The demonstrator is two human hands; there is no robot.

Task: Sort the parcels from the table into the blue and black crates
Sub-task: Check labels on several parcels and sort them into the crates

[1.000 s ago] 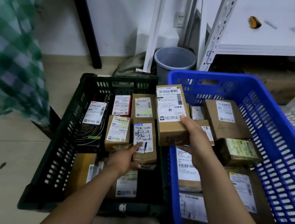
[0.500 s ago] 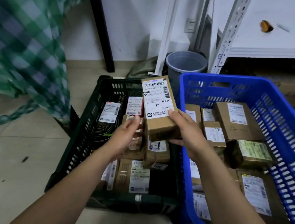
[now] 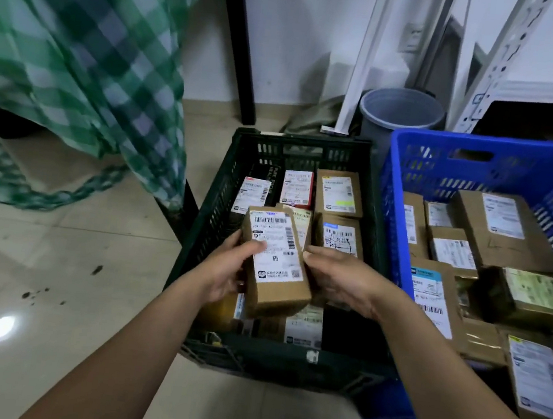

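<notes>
Held over the black crate: one brown parcel. Gripped at its left edge by the left hand, thumb on the label. Touched at its right edge by the right hand; grip there cannot be told.

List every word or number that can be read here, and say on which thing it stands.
"药", probably: white label of the brown cardboard parcel held by the left hand and the right hand.
Other print on that label: too blurred to read.
Other labels, in the black plastic crate and the blue plastic crate: too small or blurred to read.
</notes>
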